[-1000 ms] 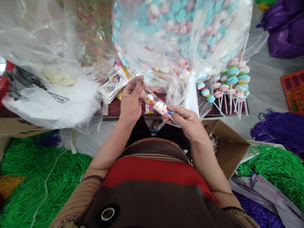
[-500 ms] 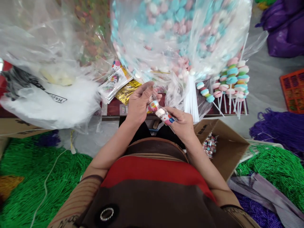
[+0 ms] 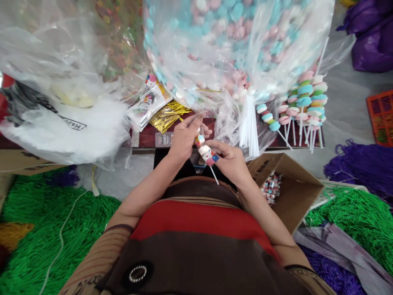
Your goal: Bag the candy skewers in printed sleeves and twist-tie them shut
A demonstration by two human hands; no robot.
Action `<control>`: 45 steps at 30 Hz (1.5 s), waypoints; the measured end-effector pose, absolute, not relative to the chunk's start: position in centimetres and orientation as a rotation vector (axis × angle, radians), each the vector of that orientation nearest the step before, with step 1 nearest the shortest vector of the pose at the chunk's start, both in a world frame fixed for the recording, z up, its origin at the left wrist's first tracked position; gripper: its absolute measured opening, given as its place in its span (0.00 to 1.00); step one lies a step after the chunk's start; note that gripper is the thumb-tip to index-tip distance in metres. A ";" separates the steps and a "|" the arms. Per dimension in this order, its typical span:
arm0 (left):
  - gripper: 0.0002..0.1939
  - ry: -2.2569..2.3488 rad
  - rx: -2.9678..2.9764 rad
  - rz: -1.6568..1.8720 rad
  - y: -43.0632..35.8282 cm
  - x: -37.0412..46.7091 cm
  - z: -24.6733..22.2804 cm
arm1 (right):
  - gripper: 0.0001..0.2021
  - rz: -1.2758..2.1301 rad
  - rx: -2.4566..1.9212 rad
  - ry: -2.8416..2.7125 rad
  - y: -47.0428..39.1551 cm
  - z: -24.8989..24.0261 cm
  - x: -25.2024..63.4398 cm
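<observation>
Pastel candy (image 3: 205,153), grasped between left hand (image 3: 185,139) and right hand (image 3: 229,160) near the table (image 3: 146,140) edge, is best gripped lightly at both ends, stick (image 3: 214,175) unstrained, so nothing is crushed.

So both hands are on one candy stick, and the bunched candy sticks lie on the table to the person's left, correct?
Not quite: the head view shows the bunched candy sticks on the table to the person's right. The left hand and right hand are indeed on one candy stick.
</observation>
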State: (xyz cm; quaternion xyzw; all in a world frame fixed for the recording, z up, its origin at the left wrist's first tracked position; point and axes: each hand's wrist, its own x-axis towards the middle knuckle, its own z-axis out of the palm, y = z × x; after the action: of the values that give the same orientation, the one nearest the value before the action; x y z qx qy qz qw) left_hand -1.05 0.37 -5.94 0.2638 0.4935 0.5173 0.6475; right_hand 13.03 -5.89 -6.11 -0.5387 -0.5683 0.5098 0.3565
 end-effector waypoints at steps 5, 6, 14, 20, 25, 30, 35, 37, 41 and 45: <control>0.15 1.099 0.508 1.159 0.1 -0.7 -6.2 | 0.11 1.138 -1.390 -1.563 -5.9 -7.1 12.6; 0.14 1.091 0.488 1.164 0.0 -0.6 -6.2 | 0.11 1.104 -1.394 -1.585 -5.8 -7.3 12.6; 0.14 1.119 0.410 1.194 -0.5 0.1 -5.3 | 0.13 0.905 -1.408 -1.625 -5.8 -8.6 11.9; 0.06 1.113 0.346 1.274 0.6 -0.1 -5.4 | 0.15 1.112 -1.279 -1.634 -5.1 -7.8 12.7; 0.03 1.148 0.377 1.338 1.6 -1.1 -4.9 | 0.21 1.468 -1.165 -1.476 -5.8 -6.2 14.2; 0.06 1.148 0.652 1.435 0.6 -0.9 -4.1 | 0.28 1.483 -1.231 -1.321 -5.4 -5.1 13.3; 0.10 1.148 0.743 1.494 0.2 -0.7 -3.9 | 0.29 1.562 -1.320 -1.343 -5.6 -5.4 11.0; 0.08 1.123 0.746 1.513 0.5 -0.8 -4.1 | 0.30 1.599 -1.339 -1.298 -6.0 -5.8 10.5; 0.11 1.047 0.688 1.453 1.1 -1.1 -4.3 | 0.28 1.550 -1.288 -1.150 -6.4 -6.3 10.2; 0.20 0.901 0.646 1.341 0.3 -1.2 -4.8 | 0.24 1.492 -1.228 -0.906 -5.7 -6.5 10.3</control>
State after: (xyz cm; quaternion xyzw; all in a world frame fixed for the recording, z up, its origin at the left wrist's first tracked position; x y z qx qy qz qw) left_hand -1.18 0.32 -4.84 0.2837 0.3956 0.5891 0.6450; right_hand 10.28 -5.72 -6.50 -0.5041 -0.3719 0.6121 0.4826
